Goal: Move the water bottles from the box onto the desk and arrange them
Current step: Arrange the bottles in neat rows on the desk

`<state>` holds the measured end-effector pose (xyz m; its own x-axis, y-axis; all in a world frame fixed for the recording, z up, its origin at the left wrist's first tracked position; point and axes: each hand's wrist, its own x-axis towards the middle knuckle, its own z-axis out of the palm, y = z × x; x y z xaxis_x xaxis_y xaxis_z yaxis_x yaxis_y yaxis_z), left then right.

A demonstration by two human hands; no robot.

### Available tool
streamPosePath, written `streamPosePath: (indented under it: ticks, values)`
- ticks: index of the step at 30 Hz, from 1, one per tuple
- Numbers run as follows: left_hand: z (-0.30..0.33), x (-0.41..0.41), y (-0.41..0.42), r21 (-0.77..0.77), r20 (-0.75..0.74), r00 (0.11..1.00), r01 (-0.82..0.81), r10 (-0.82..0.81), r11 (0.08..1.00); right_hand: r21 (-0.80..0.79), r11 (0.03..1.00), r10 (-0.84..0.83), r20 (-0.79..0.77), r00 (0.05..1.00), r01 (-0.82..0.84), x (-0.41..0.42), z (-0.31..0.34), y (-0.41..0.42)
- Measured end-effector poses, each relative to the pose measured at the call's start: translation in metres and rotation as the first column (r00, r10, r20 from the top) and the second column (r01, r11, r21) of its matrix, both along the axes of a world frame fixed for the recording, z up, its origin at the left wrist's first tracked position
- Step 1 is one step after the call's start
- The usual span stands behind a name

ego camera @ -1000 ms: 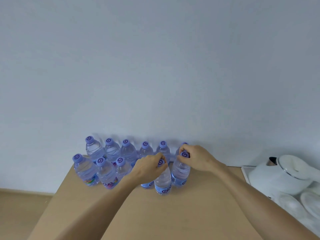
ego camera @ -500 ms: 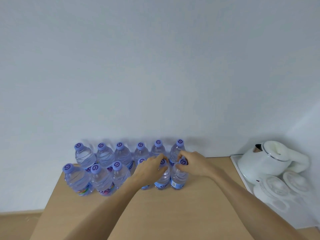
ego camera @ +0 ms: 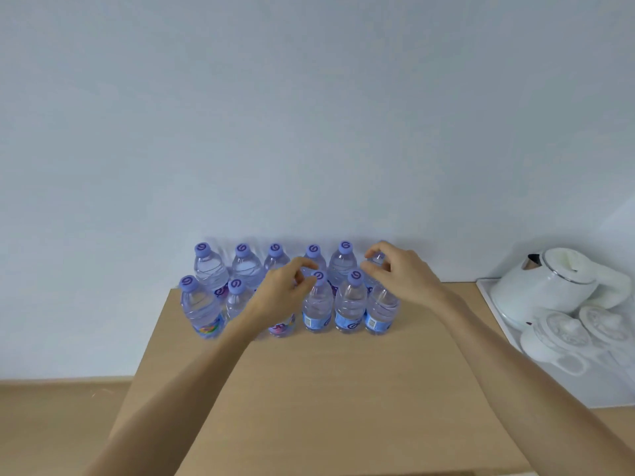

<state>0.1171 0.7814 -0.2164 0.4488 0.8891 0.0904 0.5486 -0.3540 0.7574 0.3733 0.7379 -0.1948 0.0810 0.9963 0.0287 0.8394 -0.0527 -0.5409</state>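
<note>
I see the water bottles [ego camera: 318,304] standing in two rows at the wall edge of the surface [ego camera: 326,389], mid-frame, my left hand [ego camera: 280,297] and right hand [ego camera: 403,276] loosely curled above their caps, gripping nothing, white kettle [ego camera: 546,280] at right.

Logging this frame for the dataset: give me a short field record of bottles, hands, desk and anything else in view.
surface: wooden desk against a pale wall
bottles: water bottles with purple caps, upright, two rows at the desk's far edge
back row: six
front row: six, one mostly hidden by the left hand
left hand: fingers curled above the front row, no grip visible
right hand: fingers curled over the right end of the rows, holding nothing visible
box: not in view
other: white kettle and upturned cups on a tray, right
</note>
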Motion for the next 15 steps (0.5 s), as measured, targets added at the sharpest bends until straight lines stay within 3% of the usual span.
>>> streamPosePath:
  ticks: [7, 10, 15]
  values:
    - [0.032, -0.079, -0.035, -0.006, 0.057, 0.968, -0.244, 0.244, 0.97, 0.064, 0.993, 0.102, -0.069, 0.992, -0.098, -0.062, 0.013, -0.012]
    - [0.039, -0.11, -0.05, -0.007, 0.018, 0.958, -0.287, 0.287, 0.958, 0.08, 0.988, 0.141, -0.097, 0.985, -0.134, -0.088, 0.014, -0.012]
    - [0.046, -0.152, -0.058, 0.0, 0.079, 0.941, -0.33, 0.329, 0.944, 0.099, 0.977, 0.2, -0.094, 0.975, -0.191, -0.127, 0.019, -0.004]
